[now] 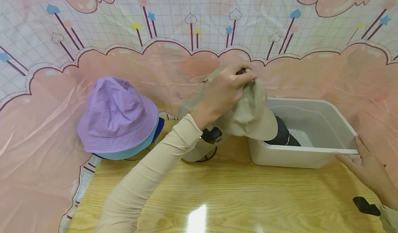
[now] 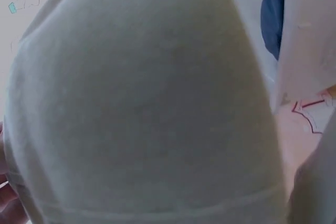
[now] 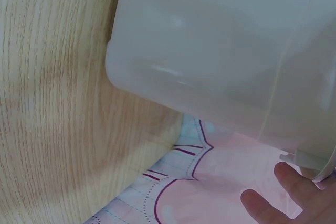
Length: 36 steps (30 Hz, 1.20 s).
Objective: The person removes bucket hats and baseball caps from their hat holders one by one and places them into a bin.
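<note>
My left hand (image 1: 222, 91) grips a beige baseball cap (image 1: 248, 117) near the opening at its back, fingertips curled over the fabric. The cap's brim points right and overlaps the left end of the pale plastic bin (image 1: 289, 158) in the head view. Its fabric (image 2: 152, 98) fills most of the left wrist view. Inside the bin's left part lies a black cap (image 1: 281, 133), partly hidden by the beige one. At the bin's right front corner my right hand (image 1: 370, 164) touches the rim, with fairly straight, spread fingers (image 3: 296, 184).
Behind my left forearm, a greyish cap marked SPORT (image 1: 191, 153) sits on a dark wire stand (image 1: 206, 157). A purple bucket hat (image 1: 116, 119) tops a light blue hat (image 1: 124, 154) and a dark blue one (image 1: 160, 126) at the left. A patterned cloth (image 1: 174, 74) hangs behind the wooden table (image 1: 236, 191).
</note>
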Motion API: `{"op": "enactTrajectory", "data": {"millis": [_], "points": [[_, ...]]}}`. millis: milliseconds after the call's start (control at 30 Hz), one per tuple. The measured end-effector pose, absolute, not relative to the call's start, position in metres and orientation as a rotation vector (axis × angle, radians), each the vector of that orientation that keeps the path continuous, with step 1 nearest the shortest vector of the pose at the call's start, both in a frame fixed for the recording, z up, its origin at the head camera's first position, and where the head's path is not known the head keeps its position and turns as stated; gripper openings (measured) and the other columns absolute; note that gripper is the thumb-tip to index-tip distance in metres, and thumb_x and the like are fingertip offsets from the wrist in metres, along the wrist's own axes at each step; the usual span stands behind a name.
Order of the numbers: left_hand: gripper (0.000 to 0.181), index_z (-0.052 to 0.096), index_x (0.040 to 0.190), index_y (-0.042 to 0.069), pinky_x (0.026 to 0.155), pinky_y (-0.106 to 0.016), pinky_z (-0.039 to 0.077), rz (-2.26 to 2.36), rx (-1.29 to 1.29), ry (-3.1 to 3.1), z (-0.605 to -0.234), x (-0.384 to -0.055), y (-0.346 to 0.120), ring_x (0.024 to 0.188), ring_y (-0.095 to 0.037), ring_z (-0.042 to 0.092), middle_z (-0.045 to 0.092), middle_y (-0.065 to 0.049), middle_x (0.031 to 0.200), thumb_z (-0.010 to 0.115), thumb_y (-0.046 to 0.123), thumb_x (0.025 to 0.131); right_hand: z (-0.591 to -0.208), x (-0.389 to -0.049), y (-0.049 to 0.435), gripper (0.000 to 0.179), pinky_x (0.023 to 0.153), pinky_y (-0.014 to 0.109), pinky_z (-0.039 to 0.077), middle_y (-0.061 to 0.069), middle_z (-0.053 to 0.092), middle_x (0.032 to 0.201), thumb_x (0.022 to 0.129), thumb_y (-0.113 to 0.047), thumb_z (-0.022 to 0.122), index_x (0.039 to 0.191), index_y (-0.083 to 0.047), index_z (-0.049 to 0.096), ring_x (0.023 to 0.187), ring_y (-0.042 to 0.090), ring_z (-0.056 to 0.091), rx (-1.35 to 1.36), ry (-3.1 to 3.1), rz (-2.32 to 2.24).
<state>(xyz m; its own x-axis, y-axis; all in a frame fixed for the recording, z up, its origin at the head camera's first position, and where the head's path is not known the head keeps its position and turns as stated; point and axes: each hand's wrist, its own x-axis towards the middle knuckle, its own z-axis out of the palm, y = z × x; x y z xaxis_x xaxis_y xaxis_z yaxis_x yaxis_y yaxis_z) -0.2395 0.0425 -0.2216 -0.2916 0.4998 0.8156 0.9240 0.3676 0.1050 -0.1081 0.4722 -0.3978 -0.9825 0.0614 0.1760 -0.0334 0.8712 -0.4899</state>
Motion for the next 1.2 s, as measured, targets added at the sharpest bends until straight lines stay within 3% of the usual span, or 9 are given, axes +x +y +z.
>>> {"op": "enactTrajectory", "data": {"millis": [533, 1200], "points": [[0.024, 0.072, 0.106, 0.008, 0.099, -0.009, 0.027, -0.79, -1.196, -2.053, -0.22, -0.236, 0.089, 0.111, -0.021, 0.053, 0.061, -0.011, 0.113, 0.054, 0.001, 0.092, -0.398, -0.108, 0.473, 0.092, 0.091, 0.077, -0.002, 0.019, -0.015, 0.154, 0.091, -0.03, 0.061, 0.148, -0.002, -0.006, 0.134, 0.054, -0.01, 0.003, -2.845, 0.755], [0.033, 0.072, 0.101, 0.02, 0.076, -0.014, 0.043, -0.54, -1.098, -2.13, -0.241, -0.241, 0.152, 0.096, -0.013, 0.056, 0.059, -0.002, 0.103, 0.05, -0.001, 0.086, -0.398, -0.109, 0.476, 0.091, 0.093, 0.075, -0.002, 0.022, -0.011, 0.154, 0.09, -0.027, 0.062, 0.148, 0.001, -0.001, 0.134, 0.054, -0.007, 0.044, -2.8, 0.776]]}}
